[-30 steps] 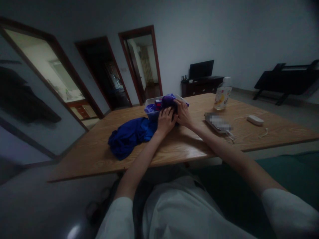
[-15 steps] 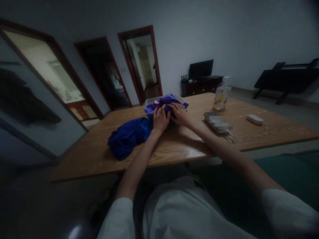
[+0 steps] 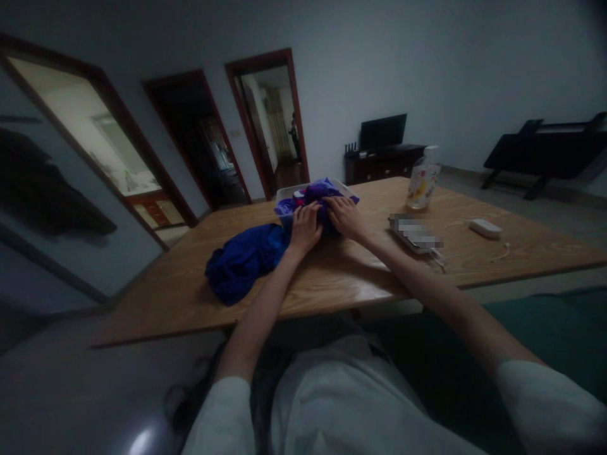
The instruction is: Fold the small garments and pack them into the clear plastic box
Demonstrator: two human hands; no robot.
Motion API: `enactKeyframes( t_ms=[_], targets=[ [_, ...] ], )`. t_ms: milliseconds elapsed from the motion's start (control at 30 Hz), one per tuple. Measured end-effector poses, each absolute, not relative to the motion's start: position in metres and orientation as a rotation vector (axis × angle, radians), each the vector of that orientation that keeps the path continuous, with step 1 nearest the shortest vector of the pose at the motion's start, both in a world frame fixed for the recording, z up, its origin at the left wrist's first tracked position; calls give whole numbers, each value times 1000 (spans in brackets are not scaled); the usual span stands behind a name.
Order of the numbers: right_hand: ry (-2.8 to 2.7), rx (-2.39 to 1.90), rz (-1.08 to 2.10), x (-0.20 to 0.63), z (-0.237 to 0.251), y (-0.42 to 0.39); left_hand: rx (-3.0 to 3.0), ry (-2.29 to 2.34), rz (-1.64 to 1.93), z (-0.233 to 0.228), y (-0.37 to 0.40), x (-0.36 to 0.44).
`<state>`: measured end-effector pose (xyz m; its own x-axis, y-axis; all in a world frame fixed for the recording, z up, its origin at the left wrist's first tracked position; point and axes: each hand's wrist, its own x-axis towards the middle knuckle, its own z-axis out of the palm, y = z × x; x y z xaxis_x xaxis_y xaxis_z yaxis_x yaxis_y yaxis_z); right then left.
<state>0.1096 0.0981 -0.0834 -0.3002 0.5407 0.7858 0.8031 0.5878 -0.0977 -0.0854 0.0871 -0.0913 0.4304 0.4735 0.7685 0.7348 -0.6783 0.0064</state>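
A pale plastic box [image 3: 281, 194] stands on the wooden table, filled with crumpled purple cloth [image 3: 324, 188] that spills over its rim. Both hands are at the near side of the box. Curled over the cloth at the front is my left hand [image 3: 306, 229], its fingers pressing into the folds. My right hand [image 3: 345, 216] grips the same bunched cloth a little farther right, fingertips turned inward. A small red and white patch shows among the folds. Blue cloth [image 3: 241, 262] lies bunched on the table to the left, reaching up to the box. My fingertips are partly lost in the dark fabric.
On the right of the table [image 3: 351, 284] are a bottle with a patterned label [image 3: 420, 183], a blurred-out flat object [image 3: 415, 235] with a cord, and a small white device [image 3: 484, 228]. A person [image 3: 294, 136] stands in the far doorway. A green seat [image 3: 545, 335] is at lower right.
My hands have shifted slightly apart and down at the front of the box, and the cloth under them has flattened a little. A person has come into sight in the far doorway.
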Motion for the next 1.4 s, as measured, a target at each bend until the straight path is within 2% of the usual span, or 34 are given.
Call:
enactKeyframes(
  t_ms=[467,767,1133,1400],
  targets=[
    [-1978,-985,-370,118,-84,104,-2279,-1109,-1271,-91,97,-83],
    [-2203,-885,-426,134,-84,110,-2226,-1188,-1365,-92,98,-83],
    [-2208,-936,-398,132,-82,105,-2261,-1186,-1380,-90,96,-85],
    [-2054,-1060,-342,127,-98,130,-2260,-1061,-1410,-96,95,-86]
  ],
)
